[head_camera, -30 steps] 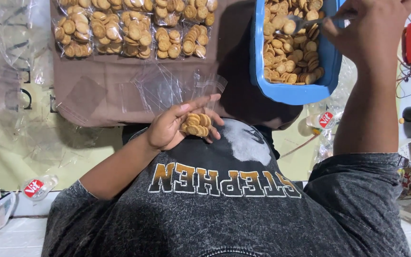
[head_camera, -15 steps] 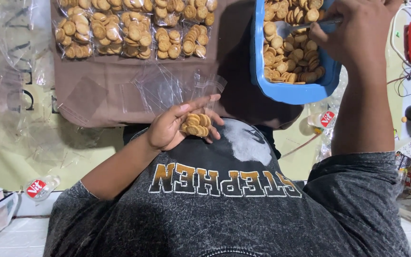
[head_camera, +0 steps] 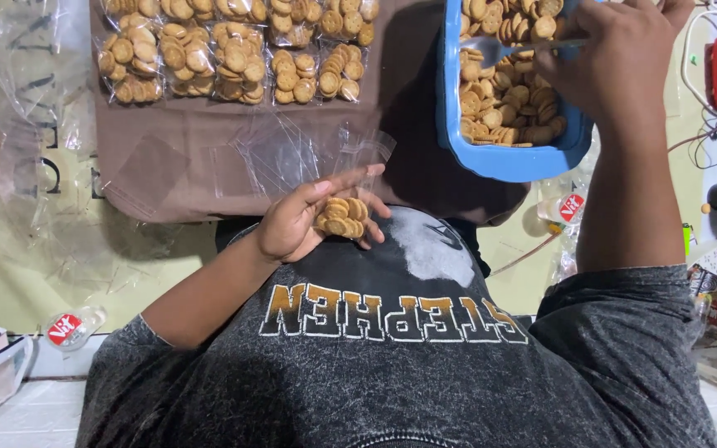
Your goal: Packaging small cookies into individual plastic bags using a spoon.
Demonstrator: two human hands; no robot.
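Between your left hand and the blue tub you have a bare strip of brown cloth to pass through. Loose clear bags clutter the middle, and filled cookie packets block the far edge.

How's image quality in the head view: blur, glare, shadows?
Head view: mostly sharp; right hand and spoon over the blue tub slightly motion-soft; glare on the empty clear bags; a dark shadow on the brown cloth beside the tub; left hand with its biscuits crisp.

Left hand cups biscuits; right hand spoons from blue tub
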